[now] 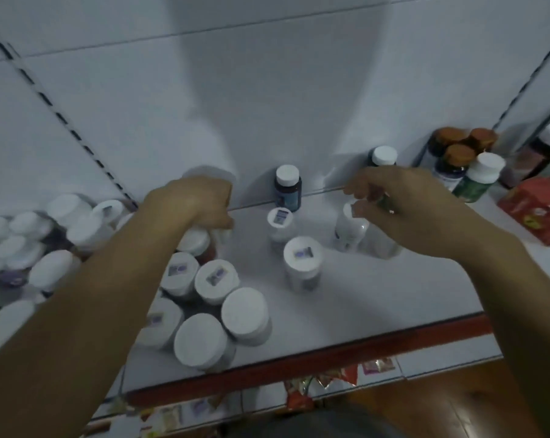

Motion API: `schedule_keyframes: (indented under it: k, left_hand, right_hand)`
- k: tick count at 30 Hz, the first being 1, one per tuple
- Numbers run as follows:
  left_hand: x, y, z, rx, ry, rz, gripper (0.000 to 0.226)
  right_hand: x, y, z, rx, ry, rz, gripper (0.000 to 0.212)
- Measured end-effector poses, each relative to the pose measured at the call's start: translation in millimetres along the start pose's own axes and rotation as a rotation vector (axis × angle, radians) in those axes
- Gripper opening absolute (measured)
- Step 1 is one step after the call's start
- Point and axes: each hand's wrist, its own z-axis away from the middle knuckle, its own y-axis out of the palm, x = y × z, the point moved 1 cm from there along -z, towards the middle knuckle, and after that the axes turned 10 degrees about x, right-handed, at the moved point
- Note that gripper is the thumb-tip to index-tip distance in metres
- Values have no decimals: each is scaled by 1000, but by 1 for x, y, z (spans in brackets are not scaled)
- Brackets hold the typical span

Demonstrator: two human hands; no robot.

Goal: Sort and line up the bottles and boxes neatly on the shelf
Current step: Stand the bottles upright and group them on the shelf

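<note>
My left hand (194, 203) grips a white-capped bottle (212, 177) at the back of the white shelf (346, 305), and only the bottle's cap edge shows above my knuckles. My right hand (393, 200) has its fingers curled over the cap of a white bottle (349, 229); something small and dark green shows between its fingers. A dark blue bottle with a white cap (288, 188) stands against the back wall between my hands. Two white bottles with stickers on their lids (302, 267) (280, 226) stand mid-shelf. Several white-lidded jars (217, 311) cluster at the front left.
More white-capped bottles (30, 248) crowd the left section. At the right stand brown-lidded jars (457, 150), a green bottle (479, 178), a dark bottle (382, 156) and a red box (539, 210). A red strip (330, 355) edges the shelf front, with packets below.
</note>
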Motion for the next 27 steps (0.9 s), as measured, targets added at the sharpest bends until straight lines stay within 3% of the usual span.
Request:
schedule_keyframes:
  k: [3,8,10,16,21,27]
  left_hand:
    - [-3,3,6,-92,-35,157,32]
    - [-55,-17,50,-651,58,579,26]
    - [-79,-16,60,-759,135,683,22]
    - [-117,5,38,-714,229,989,12]
    - [-128,11,32,-617,204,923,12]
    - [-118,4,37,-584,242,938,28]
  right_hand:
    - [-8,-4,5,-39,-15,-53,19]
    - [-25,-17,16,-184,10,-220,16]
    - [-38,-23,15,-257,46,-292,16]
    - [-93,-30,28,-129,174,-238,22]
    - [-110,-11,42,101,176,-249,68]
    - [-111,14,39,-154,145,-277,38]
